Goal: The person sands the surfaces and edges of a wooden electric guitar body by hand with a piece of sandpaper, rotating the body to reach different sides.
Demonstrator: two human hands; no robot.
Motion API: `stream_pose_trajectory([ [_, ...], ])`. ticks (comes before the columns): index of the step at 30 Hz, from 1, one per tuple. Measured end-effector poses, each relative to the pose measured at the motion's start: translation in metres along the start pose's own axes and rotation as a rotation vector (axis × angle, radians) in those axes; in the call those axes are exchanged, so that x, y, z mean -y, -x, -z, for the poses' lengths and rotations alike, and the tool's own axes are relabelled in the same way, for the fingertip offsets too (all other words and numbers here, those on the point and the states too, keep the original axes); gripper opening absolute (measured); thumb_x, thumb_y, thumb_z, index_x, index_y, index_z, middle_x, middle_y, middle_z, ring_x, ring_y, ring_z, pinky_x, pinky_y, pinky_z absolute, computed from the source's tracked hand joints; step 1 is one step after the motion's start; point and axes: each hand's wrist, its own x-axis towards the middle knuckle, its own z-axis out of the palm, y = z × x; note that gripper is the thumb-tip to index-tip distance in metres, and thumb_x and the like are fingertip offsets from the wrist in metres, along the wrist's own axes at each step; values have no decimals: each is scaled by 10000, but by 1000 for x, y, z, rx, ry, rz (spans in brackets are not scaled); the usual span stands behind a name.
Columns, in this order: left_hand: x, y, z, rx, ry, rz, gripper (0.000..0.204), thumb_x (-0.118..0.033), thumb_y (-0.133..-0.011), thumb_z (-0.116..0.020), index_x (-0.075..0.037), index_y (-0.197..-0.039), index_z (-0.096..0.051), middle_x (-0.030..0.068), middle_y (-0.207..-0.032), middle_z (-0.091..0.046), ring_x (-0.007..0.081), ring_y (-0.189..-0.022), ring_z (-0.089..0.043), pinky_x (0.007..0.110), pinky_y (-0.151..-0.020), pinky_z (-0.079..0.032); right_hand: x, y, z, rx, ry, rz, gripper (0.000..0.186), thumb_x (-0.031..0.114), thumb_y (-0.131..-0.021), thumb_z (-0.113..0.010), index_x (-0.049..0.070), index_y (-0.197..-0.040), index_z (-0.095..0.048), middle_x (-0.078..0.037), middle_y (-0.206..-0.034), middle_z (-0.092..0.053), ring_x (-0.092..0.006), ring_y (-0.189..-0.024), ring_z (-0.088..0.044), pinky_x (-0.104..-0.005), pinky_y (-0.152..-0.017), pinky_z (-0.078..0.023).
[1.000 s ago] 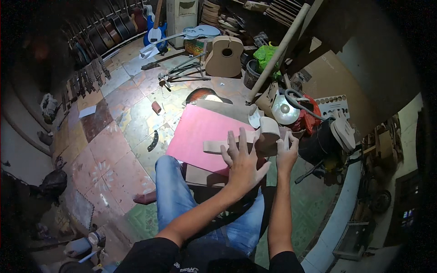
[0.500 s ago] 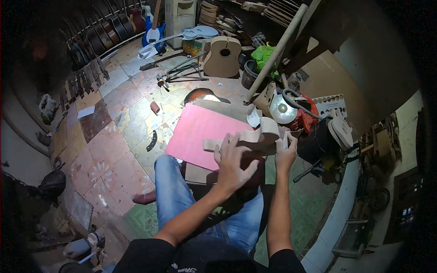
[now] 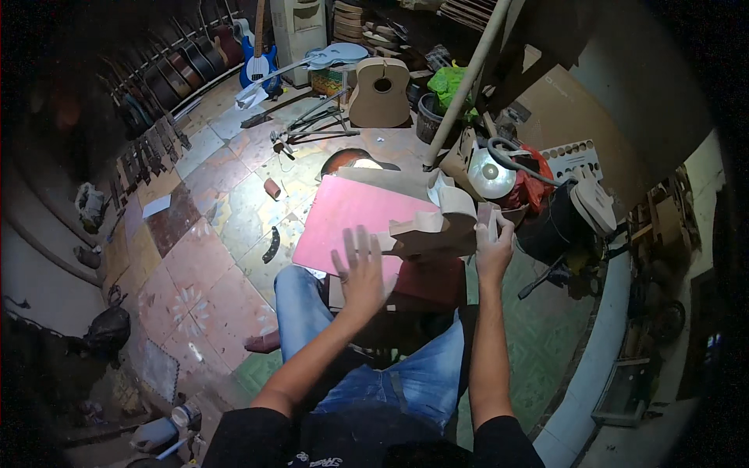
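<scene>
A thick, bare wooden piece with a curved, cut-out edge (image 3: 456, 204), looking like an unfinished guitar body, is tilted up over the right part of a flat pink board (image 3: 367, 204). My right hand (image 3: 493, 243) grips its right end, fingers wrapped over the edge. My left hand (image 3: 362, 273) is open with fingers spread, over the near part of the pink board and left of the wooden piece. It holds nothing; whether the palm touches the board I cannot tell. The wooden piece's underside lies in shadow.
Beyond the board, a sunburst guitar body (image 3: 351, 161) lies on the tiles near a folding metal stand (image 3: 320, 125). An unfinished acoustic body (image 3: 380, 101) stands farther back. A lit round lamp (image 3: 491, 178), a slanted pole (image 3: 472, 82) and a black bucket (image 3: 544, 232) are at the right.
My left hand has moved left and slightly down, away from the wooden piece, onto or over the pink board. My right hand keeps its grip. The whole view has shifted slightly.
</scene>
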Motion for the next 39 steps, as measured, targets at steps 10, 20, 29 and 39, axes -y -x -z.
stream_pose_trajectory([
  [10, -29, -11, -16, 154, 1003, 240, 627, -401, -731, -818, 10, -1171, -644, 252, -1245, -605, 460, -1344, -421, 640, -1108, -275, 14, 6, -5, 21, -22, -25, 402, 214, -856, -694, 8, -1169, -547, -232, -1145, -599, -446, -1115, -543, -519, -961, -437],
  [20, -22, -14, 13, 260, 173, 54, 686, -363, -789, -791, 18, -1310, -557, 150, -955, -655, 326, -857, -629, 469, -752, -488, 0, 2, -4, 10, -79, -34, 411, 196, -847, -697, 2, -1181, -554, -228, -1170, -597, -429, -1143, -535, -525, -981, -426],
  [29, -42, -17, 7, 518, 1760, 463, 959, -298, -839, -781, -52, -1585, -230, 35, -682, -536, 133, -700, -605, 365, -575, -480, -10, 1, 1, -34, 14, -21, 361, 182, -880, -680, -24, -1159, -580, -235, -1126, -637, -411, -1059, -621, -467, -945, -472],
  [39, -28, -14, 4, 372, 390, 157, 1009, -328, -842, -756, -87, -1617, -157, 135, -723, -640, 300, -616, -630, 438, -580, -501, -26, 1, 5, -62, -41, -46, 393, 161, -877, -683, -23, -1205, -567, -213, -1144, -645, -379, -1072, -630, -442, -948, -479],
])
